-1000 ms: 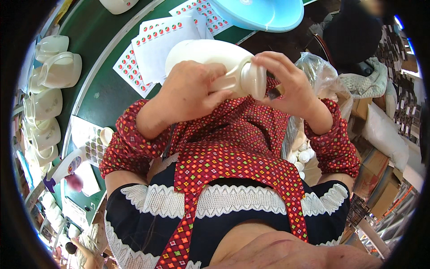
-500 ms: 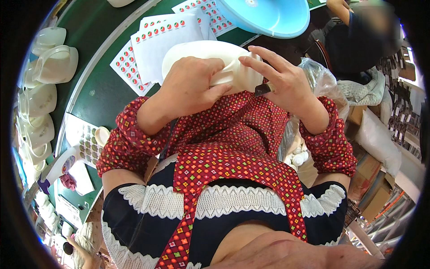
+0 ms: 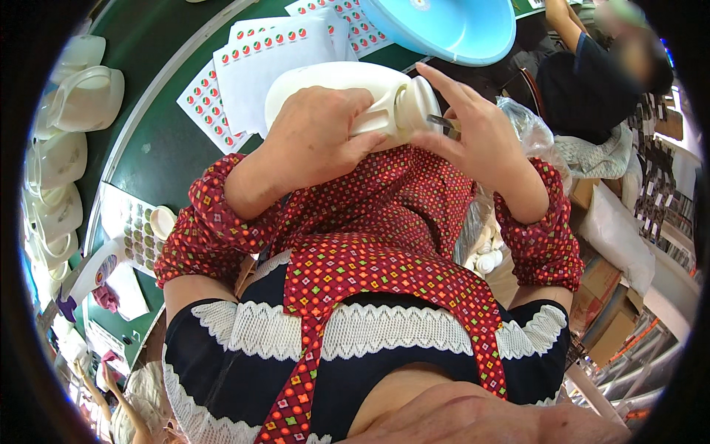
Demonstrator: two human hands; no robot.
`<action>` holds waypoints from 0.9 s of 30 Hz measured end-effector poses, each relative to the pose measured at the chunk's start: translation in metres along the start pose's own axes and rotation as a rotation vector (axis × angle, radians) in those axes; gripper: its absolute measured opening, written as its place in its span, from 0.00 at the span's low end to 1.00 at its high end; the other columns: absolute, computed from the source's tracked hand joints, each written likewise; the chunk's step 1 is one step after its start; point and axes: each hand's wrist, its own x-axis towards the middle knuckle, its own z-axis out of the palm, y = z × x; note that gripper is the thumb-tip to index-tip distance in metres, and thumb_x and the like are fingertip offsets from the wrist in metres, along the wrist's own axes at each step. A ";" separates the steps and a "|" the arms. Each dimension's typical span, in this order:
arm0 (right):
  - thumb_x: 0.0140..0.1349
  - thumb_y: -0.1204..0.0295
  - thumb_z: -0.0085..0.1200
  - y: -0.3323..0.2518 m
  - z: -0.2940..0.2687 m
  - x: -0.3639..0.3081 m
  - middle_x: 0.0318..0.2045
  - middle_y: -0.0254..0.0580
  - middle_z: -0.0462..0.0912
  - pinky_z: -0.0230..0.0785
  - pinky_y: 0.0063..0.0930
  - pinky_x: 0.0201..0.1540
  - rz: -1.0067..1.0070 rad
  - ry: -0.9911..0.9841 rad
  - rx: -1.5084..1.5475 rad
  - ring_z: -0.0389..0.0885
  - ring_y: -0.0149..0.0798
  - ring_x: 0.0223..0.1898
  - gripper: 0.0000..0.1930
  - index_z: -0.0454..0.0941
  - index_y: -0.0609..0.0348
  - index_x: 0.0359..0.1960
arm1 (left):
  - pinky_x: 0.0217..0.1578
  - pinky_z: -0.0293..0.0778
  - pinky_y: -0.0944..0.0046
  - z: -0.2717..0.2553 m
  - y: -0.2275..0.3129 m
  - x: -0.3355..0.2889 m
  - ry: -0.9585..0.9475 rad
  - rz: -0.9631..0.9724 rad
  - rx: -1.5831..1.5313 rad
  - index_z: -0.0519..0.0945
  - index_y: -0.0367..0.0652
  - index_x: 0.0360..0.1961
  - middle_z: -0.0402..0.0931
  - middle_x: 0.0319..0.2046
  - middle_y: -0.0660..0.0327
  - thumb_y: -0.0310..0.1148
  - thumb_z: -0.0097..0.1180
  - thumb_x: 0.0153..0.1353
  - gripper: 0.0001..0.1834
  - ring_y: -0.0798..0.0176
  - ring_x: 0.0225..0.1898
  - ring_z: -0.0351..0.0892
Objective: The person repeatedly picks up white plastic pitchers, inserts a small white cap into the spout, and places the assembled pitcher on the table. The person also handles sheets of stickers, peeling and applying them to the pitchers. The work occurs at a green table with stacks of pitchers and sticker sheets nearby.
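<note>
Your left hand (image 3: 318, 140) is wrapped around the handle side of a white plastic jug (image 3: 333, 89), fingers curled tight on it. The jug lies on its side, held up above the green desk (image 3: 159, 140) and close to your chest, its capped neck pointing toward your right hand (image 3: 466, 137). That hand pinches a small dark metal tool (image 3: 442, 123) between thumb and fingers, just beside the white cap (image 3: 416, 103). Sticker sheets (image 3: 274, 52) lie on the desk under the jug. More white jugs (image 3: 66, 126) line the desk's left edge.
</note>
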 end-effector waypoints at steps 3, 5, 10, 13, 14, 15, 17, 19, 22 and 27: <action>0.60 0.54 0.76 0.004 0.003 0.009 0.60 0.55 0.83 0.84 0.45 0.54 0.136 -0.113 0.203 0.89 0.57 0.50 0.43 0.70 0.40 0.76 | 0.40 0.82 0.52 -0.001 0.003 -0.001 0.006 -0.033 0.020 0.88 0.35 0.45 0.87 0.36 0.42 0.33 0.73 0.61 0.15 0.40 0.38 0.89; 0.59 0.57 0.77 0.005 0.000 0.009 0.60 0.53 0.83 0.84 0.44 0.53 0.003 -0.062 0.158 0.90 0.56 0.49 0.41 0.72 0.38 0.75 | 0.40 0.82 0.52 0.003 -0.002 -0.004 0.062 0.035 0.027 0.88 0.36 0.45 0.86 0.38 0.44 0.34 0.75 0.60 0.16 0.41 0.38 0.88; 0.55 0.64 0.79 -0.002 -0.002 0.010 0.62 0.49 0.79 0.86 0.41 0.50 -0.147 0.011 0.107 0.90 0.54 0.48 0.41 0.74 0.36 0.72 | 0.43 0.84 0.52 0.006 -0.006 -0.005 0.228 0.098 0.107 0.88 0.38 0.45 0.82 0.50 0.49 0.37 0.79 0.57 0.20 0.44 0.41 0.87; 0.53 0.66 0.80 0.003 -0.001 0.011 0.65 0.48 0.77 0.87 0.38 0.48 -0.249 0.036 0.028 0.90 0.52 0.46 0.41 0.75 0.33 0.71 | 0.45 0.85 0.51 0.008 -0.006 -0.005 0.238 0.078 0.088 0.87 0.37 0.46 0.78 0.57 0.50 0.37 0.81 0.54 0.22 0.44 0.44 0.88; 0.53 0.67 0.80 0.011 0.004 0.011 0.65 0.47 0.77 0.87 0.38 0.47 -0.305 0.048 -0.013 0.90 0.52 0.45 0.41 0.75 0.33 0.71 | 0.45 0.85 0.51 0.008 -0.006 -0.004 0.232 0.073 0.070 0.87 0.37 0.46 0.78 0.58 0.50 0.37 0.81 0.54 0.22 0.44 0.45 0.88; 0.53 0.67 0.79 0.016 0.007 0.012 0.65 0.47 0.76 0.87 0.38 0.46 -0.363 0.060 -0.052 0.90 0.51 0.44 0.40 0.76 0.32 0.70 | 0.46 0.85 0.51 0.008 -0.006 -0.004 0.227 0.068 0.054 0.87 0.37 0.46 0.78 0.59 0.50 0.36 0.81 0.54 0.22 0.44 0.46 0.88; 0.52 0.66 0.80 0.014 0.004 0.015 0.63 0.45 0.78 0.87 0.37 0.45 -0.427 0.095 -0.073 0.90 0.49 0.43 0.40 0.77 0.34 0.69 | 0.46 0.86 0.51 0.008 -0.007 -0.003 0.256 0.095 0.079 0.87 0.37 0.45 0.78 0.61 0.50 0.36 0.82 0.53 0.22 0.44 0.47 0.89; 0.51 0.65 0.81 0.011 0.000 0.017 0.62 0.46 0.80 0.86 0.38 0.48 -0.406 0.083 -0.048 0.90 0.49 0.46 0.41 0.78 0.39 0.70 | 0.47 0.86 0.51 0.008 -0.008 -0.004 0.270 0.108 0.096 0.86 0.37 0.43 0.78 0.62 0.49 0.36 0.82 0.53 0.21 0.43 0.48 0.89; 0.49 0.59 0.82 0.006 -0.003 0.014 0.57 0.49 0.84 0.86 0.38 0.51 -0.269 0.058 -0.033 0.90 0.51 0.49 0.44 0.77 0.47 0.71 | 0.47 0.86 0.50 0.008 -0.007 -0.005 0.268 0.116 0.108 0.85 0.36 0.41 0.79 0.64 0.49 0.37 0.82 0.53 0.21 0.42 0.49 0.89; 0.54 0.47 0.79 0.011 0.020 0.011 0.43 0.53 0.87 0.86 0.37 0.42 -0.107 0.179 -0.078 0.91 0.50 0.38 0.46 0.76 0.50 0.73 | 0.47 0.86 0.50 0.013 -0.004 -0.004 0.254 0.073 0.109 0.85 0.37 0.39 0.80 0.63 0.49 0.40 0.82 0.53 0.22 0.42 0.49 0.89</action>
